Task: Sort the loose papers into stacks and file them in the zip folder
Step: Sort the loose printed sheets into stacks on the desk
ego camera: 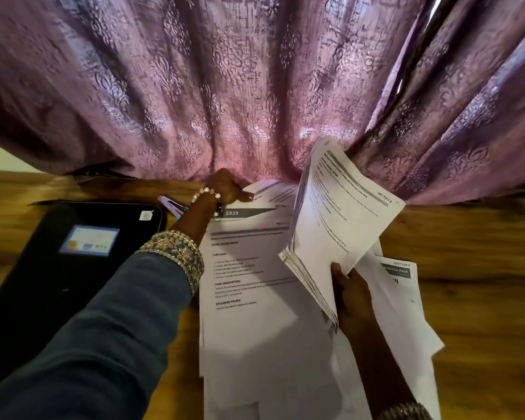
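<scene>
Two hands sort papers (255, 313) on a wooden counter (473, 268). Left hand (228, 186) pinches a far sheet (267, 189). Right hand (350, 291), grip curled, holds a raised stack (340, 219).

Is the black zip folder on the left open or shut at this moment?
Shut, as far as it shows: the zip folder lies flat on the table with its labelled cover up and no papers in it. The zipper itself cannot be made out.

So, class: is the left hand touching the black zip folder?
Apart. The head view shows the left hand gripping the far edge of the papers on the table, with bare wood between it and the folder.
</scene>
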